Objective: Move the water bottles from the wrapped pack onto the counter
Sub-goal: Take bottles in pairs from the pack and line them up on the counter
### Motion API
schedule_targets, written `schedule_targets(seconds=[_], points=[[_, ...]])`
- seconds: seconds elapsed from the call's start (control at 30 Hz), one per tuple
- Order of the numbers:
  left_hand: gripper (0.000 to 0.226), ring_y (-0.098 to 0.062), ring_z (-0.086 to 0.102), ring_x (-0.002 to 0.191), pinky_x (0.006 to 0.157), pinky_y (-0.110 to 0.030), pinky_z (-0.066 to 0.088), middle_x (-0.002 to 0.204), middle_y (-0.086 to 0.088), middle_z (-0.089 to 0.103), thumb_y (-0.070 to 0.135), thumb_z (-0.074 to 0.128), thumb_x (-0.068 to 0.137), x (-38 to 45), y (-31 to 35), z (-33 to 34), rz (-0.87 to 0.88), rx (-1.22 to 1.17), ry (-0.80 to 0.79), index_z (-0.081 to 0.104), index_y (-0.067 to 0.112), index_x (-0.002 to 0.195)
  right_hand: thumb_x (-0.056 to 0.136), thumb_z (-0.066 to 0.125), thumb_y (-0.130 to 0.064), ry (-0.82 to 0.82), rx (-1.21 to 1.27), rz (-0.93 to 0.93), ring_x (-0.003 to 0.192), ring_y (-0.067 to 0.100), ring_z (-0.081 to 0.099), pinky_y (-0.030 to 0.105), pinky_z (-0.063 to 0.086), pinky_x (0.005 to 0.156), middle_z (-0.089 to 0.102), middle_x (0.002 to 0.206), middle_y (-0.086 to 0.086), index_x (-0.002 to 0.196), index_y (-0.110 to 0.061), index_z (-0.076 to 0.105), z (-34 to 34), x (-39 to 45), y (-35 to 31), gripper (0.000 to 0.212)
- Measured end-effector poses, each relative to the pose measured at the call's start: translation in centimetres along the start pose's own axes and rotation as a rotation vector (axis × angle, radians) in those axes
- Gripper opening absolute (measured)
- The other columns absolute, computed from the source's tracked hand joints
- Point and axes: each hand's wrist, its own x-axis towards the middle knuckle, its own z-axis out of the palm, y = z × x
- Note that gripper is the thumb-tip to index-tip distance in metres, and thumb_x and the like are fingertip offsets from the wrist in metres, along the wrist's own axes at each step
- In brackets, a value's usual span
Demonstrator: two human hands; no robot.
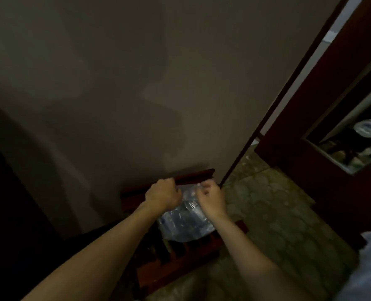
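Fingers of my left hand and right hand curled pinching wrapped pack plastic, bottles blurred inside, dim wooden bench beneath.

Dim light and blur are hiding how many bottles are sitting inside the wrapped pack. The left hand and right hand are covering its top edge.

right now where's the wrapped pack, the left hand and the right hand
wrapped pack (183, 224): head view, on its clear plastic wrap below the hands
left hand (163, 194): head view, back of the hand
right hand (210, 197): head view, back of the hand
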Motion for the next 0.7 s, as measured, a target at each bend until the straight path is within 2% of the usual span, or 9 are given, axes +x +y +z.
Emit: schedule_targets(seconds=[0.07,0.17,0.27,0.33,0.43,0.53,0.6,0.67,0.7], points=[[0.033,-0.029,0.065,0.092,0.076,-0.035,0.054,0.103,-0.011,0.066,0.039,0.046,0.094,2.3,-0.6,1.6,-0.018,-0.052,-0.056,0.062,0.011,0.1,0.092,0.057,-0.023,-0.032,-0.03,0.085,0.087,0.02,0.062,0.027,0.046,0.071,0.067,0.097,0.005,0.103,-0.016,0.058,0.8,1.7,1.8,0.013],[0.037,-0.031,0.067,0.087,0.067,-0.033,0.052,0.092,-0.016,0.069,0.037,0.045,0.096,5.1,-1.5,4.1,-0.039,-0.115,-0.148,0.065,0.006,0.089,0.093,0.058,-0.022,-0.093,-0.044,0.179,0.089,0.027,0.065,0.037,0.054,0.076,0.067,0.093,0.01,0.106,-0.008,0.06,2.0,3.7,4.4,0.02],[0.042,-0.031,0.064,0.072,0.06,-0.03,0.046,0.077,-0.019,0.066,0.034,0.044,0.098,7.1,-2.2,6.7,-0.051,-0.165,-0.22,0.057,0.011,0.065,0.094,0.057,-0.021,-0.139,-0.112,0.236,0.093,0.025,0.064,0.03,0.05,0.078,0.067,0.099,0.009,0.11,-0.006,0.06,3.1,5.2,7.0,0.023],[0.043,-0.025,0.054,0.061,0.055,-0.029,0.041,0.066,-0.014,0.056,0.028,0.043,0.099,8.0,-2.6,8.5,-0.059,-0.195,-0.263,0.048,0.013,0.059,0.094,0.057,-0.017,-0.17,-0.106,0.26,0.091,0.023,0.062,0.024,0.045,0.071,0.064,0.095,0.008,0.109,-0.004,0.06,3.8,5.9,8.6,0.02],[0.034,-0.021,0.053,0.067,0.061,-0.031,0.044,0.075,-0.012,0.059,0.02,0.041,0.099,9.3,-2.7,11.1,-0.072,-0.214,-0.348,0.054,0.009,0.069,0.093,0.056,-0.013,-0.221,-0.096,0.293,0.09,0.022,0.06,0.026,0.045,0.076,0.064,0.097,0.011,0.108,-0.001,0.061,4.8,7.3,10.6,0.019],[0.031,-0.025,0.064,0.085,0.078,-0.034,0.053,0.096,-0.015,0.068,0.021,0.042,0.099,10.9,-2.5,13.3,-0.096,-0.261,-0.373,0.065,0.001,0.098,0.095,0.05,-0.013,-0.307,-0.132,0.315,0.089,0.024,0.061,0.032,0.048,0.078,0.066,0.098,0.013,0.106,-0.002,0.063,5.8,9.4,13.0,0.021],[0.031,-0.025,0.064,0.091,0.079,-0.033,0.053,0.102,-0.014,0.069,0.023,0.042,0.1,12.2,-2.2,14.6,-0.1,-0.266,-0.368,0.064,0.002,0.107,0.096,0.046,-0.012,-0.37,-0.147,0.332,0.093,0.024,0.06,0.031,0.047,0.081,0.066,0.104,0.014,0.113,-0.004,0.062,6.4,11.1,14.6,0.025],[0.031,-0.021,0.064,0.092,0.075,-0.023,0.047,0.108,-0.012,0.069,0.021,0.042,0.1,13.4,-1.7,15.7,-0.102,-0.27,-0.384,0.062,0.004,0.116,0.098,0.043,-0.013,-0.431,-0.177,0.355,0.102,0.028,0.06,0.03,0.045,0.083,0.064,0.115,0.016,0.121,-0.004,0.06,6.9,13.2,16.2,0.03],[0.032,-0.021,0.063,0.101,0.079,-0.015,0.043,0.117,-0.01,0.067,0.02,0.042,0.101,14.1,-1.4,16.3,-0.111,-0.296,-0.391,0.061,0.005,0.123,0.098,0.042,-0.014,-0.464,-0.192,0.364,0.105,0.029,0.06,0.029,0.043,0.083,0.063,0.117,0.016,0.123,-0.004,0.059,7.2,14.2,17.0,0.031]])
